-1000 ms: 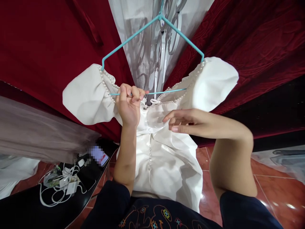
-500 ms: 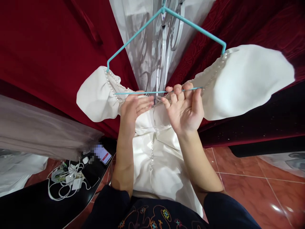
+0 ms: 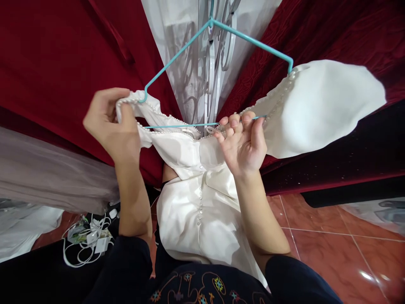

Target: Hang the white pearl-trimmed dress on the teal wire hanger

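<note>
A white dress [image 3: 180, 207] with pearl-trimmed neckline and buttons down its front hangs on a light-blue hanger [image 3: 179, 54]. At the left shoulder, my left hand [image 3: 115, 126] is closed on the dress's pearl-edged sleeve, near the hanger's left corner. The sleeve's puff is mostly hidden behind that hand. My right hand [image 3: 242, 145], palm towards me, has its fingers curled over the hanger's lower bar close to the neckline. The right puffed sleeve [image 3: 335, 105] spreads out beyond that hand. A small white loop lies beside its little finger.
Dark red curtains [image 3: 57, 50] hang on both sides, with several white hangers and pale fabric between them. At lower left, a black surface [image 3: 28, 270] bears tangled white cables [image 3: 95, 236] and chargers. Reddish tiles [image 3: 338, 257] cover the floor at right.
My left hand has moved left from the neckline to the left sleeve and closed on it, bunching it. The dress and hanger have shifted slightly left. My right hand keeps its grip.
</note>
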A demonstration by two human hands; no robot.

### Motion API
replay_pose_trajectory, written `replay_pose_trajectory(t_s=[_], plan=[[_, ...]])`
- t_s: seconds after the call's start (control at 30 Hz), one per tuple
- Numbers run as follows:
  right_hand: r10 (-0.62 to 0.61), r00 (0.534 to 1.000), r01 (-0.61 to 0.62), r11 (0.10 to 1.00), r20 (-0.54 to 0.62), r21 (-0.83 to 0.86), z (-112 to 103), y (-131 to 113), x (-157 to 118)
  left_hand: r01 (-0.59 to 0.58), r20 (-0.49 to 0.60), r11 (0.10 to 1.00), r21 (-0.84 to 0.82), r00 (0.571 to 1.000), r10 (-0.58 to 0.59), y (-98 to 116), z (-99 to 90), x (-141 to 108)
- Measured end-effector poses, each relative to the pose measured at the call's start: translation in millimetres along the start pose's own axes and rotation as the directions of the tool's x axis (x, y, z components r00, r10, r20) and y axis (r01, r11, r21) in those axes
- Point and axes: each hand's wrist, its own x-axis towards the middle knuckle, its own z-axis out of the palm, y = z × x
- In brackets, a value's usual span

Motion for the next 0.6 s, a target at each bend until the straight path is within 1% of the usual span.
replay_pose_trajectory(t_s=[0.1,0.17,0.23,0.27,0.3,0.33,0.37,0.43,0.47,0.5,0.53,0.57,0.6], plan=[[-0.012,1.0,0.012,1.0,0.002,0.006,1.7,-4.2,0.1,0.029,0.024,0.995,0.096,0.999,-0.032,-8.5,-20.7,18.1],[-0.021,1.0,0.021,1.0,0.003,0.021,2.2,-5.7,-0.5,0.098,-0.019,0.989,0.112,0.995,-0.097,-22.5,-34.9,21.1],[-0.018,1.0,0.017,0.999,0.011,0.041,2.1,-4.7,-1.3,0.201,-0.105,0.977,0.074,0.976,-0.193,-40.9,-44.2,12.3],[-0.012,1.0,0.011,0.999,0.015,0.051,2.0,-3.1,-1.5,0.268,-0.125,0.963,0.038,0.957,-0.261,-49.4,-45.6,3.5],[-0.005,1.0,0.004,0.998,0.02,0.06,2.0,-0.7,-1.5,0.338,-0.121,0.941,-0.002,0.934,-0.336,-55.9,-44.4,-7.8],[0.0,1.0,-0.001,0.998,0.023,0.069,2.3,2.1,-1.3,0.459,-0.092,0.882,-0.104,0.879,-0.468,-59.3,-40.4,-20.6],[0.003,1.0,-0.005,0.997,0.023,0.077,2.9,5.1,-0.9,0.525,-0.049,0.837,-0.152,0.842,-0.537,-59.0,-33.7,-34.0],[0.002,1.0,-0.003,0.995,0.011,0.095,5.3,10.8,0.3,0.593,0.049,0.775,-0.219,0.8,-0.598,-47.1,-14.1,-58.8],[0.0,1.0,0.0,0.995,0.0,0.102,6.9,13.1,0.8,0.646,0.143,0.691,-0.324,0.756,-0.639,-36.5,-2.4,-68.6],[-0.005,1.0,0.007,0.994,-0.012,0.105,8.7,14.7,1.2,0.667,0.206,0.62,-0.413,0.731,-0.65,-24.2,9.7,-76.2],[-0.011,1.0,0.014,0.995,-0.024,0.102,10.5,15.8,1.4,0.664,0.235,0.568,-0.487,0.726,-0.646,-11.4,21.5,-81.5],[-0.017,0.999,0.02,0.995,-0.036,0.094,12.1,16.5,1.4,0.648,0.238,0.541,-0.537,0.731,-0.639,0.6,32.5,-84.9],[-0.022,0.999,0.026,0.996,-0.047,0.081,13.6,16.9,1.2,0.618,0.22,0.532,-0.578,0.746,-0.628,10.8,42.2,-86.9]])
